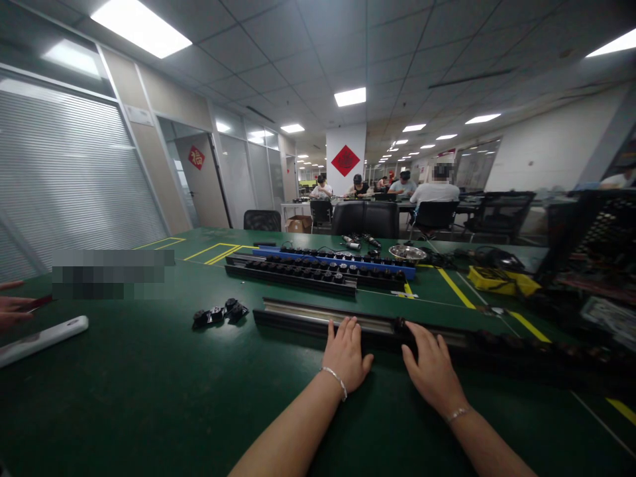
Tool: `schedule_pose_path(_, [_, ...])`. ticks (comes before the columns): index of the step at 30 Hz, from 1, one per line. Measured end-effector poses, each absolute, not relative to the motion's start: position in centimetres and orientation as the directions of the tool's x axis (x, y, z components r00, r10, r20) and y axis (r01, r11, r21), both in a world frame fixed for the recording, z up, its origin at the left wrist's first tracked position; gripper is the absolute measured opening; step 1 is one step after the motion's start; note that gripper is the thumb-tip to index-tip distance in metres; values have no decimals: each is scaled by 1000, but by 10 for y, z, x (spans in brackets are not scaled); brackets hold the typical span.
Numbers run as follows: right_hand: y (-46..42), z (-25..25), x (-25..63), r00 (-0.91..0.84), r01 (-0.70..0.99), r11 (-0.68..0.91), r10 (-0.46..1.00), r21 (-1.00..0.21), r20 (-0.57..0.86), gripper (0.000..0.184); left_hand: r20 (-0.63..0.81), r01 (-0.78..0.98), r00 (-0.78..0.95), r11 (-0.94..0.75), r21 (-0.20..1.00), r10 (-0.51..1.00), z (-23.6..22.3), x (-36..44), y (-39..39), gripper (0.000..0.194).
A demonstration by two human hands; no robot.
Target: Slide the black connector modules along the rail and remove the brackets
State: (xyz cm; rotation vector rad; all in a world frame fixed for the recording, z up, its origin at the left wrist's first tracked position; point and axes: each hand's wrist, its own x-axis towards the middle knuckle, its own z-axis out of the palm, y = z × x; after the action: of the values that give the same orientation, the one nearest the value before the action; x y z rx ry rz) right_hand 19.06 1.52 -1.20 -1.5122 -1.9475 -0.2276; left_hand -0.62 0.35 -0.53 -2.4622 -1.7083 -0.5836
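Head view: a long black rail with a silvery channel (298, 324) lies on the green worktop (173, 397), its long axis running left to right and slanting slightly nearer at the right. It sits just beyond both hands. The left hand (345, 354) has its grip released, straight fingers against the rail's near side. The right hand (434, 374) also has a released grip, thumb and fingers apart; it is nearer a small black component (399, 324) at the rail, though whether its fingertips touch that piece I cannot tell.

Gold 福 on red sign (196, 158) on door (206, 189), pillar (346, 136) sign (345, 161) unclear
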Motion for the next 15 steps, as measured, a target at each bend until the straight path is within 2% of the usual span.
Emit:
schedule_pose_path(5, [19, -11, 187, -75, 898, 295, 834, -327, 546, 40, 338, 931, 288, -345, 122, 896, -1, -1, 2, 66])
schedule_pose_path(11, [22, -1, 174, 32, 888, 189, 884, -418, 467, 40, 369, 932, 273, -340, 128, 888, 0, 1, 0, 63])
schedule_pose_path(15, [20, 0, 163, 68, 896, 156, 878, -416, 475, 38, 377, 929, 288, -353, 114, 880, 0, 1, -1, 61])
